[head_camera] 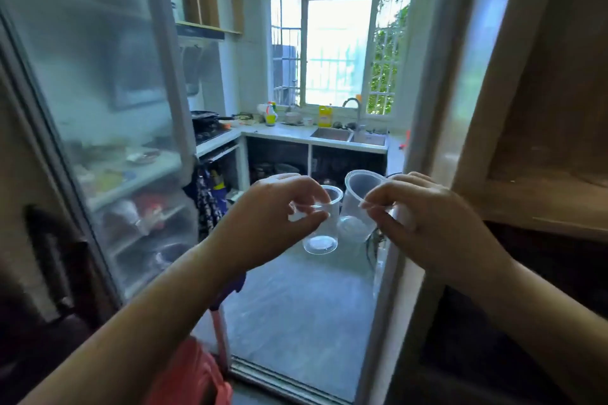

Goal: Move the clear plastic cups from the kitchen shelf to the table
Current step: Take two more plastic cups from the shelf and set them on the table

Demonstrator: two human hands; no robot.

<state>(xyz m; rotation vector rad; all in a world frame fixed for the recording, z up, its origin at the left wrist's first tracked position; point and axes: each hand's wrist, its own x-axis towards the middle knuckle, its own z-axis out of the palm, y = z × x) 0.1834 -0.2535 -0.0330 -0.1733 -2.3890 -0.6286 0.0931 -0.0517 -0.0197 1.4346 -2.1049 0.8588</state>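
Our two bare arms, no sleeves.
Left hand (pixel 273 223) & right hand (pixel 424 223): no rings, watch or gloves we can see; short plain nails; bit of red-orange clothing (pixel 190 378) low in view.

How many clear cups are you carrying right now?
2: one cup pinched at the rim by the left hand, one cup by the right hand. Nested extras cannot be excluded.

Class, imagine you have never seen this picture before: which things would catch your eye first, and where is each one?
First come the two hands in the centre foreground: the left hand pinches the rim of one clear plastic cup, the right hand another cup, tilted, close beside the first. Behind them the bright barred window glows above the sink at the far end of the kitchen.
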